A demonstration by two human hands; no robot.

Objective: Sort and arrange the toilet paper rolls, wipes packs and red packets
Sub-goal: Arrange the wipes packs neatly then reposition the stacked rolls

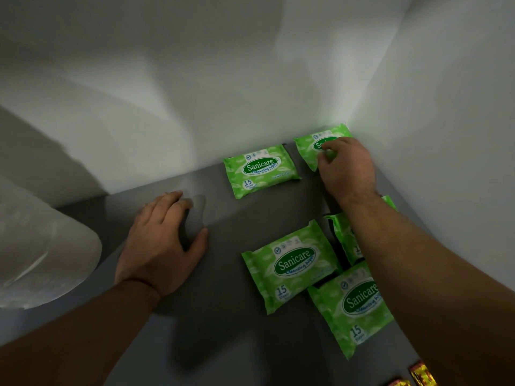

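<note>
Several green Sanicare wipes packs lie on a grey shelf (223, 316). My right hand (347, 171) grips the far corner pack (309, 147), which is tilted against the white back wall. To its left a second pack (260, 171) lies flat by the wall. Nearer me are a pack (289, 267) and another (354, 307) overlapping its corner; a further pack (344, 235) is mostly hidden under my right forearm. My left hand (164, 243) rests flat on the shelf, fingers spread, holding nothing. Red packets (422, 374) peek in at the bottom right edge.
A wrapped white toilet paper roll (41, 252) fills the left side of the shelf. White walls close the shelf at the back and on the right. Bare grey surface lies between my left hand and the packs.
</note>
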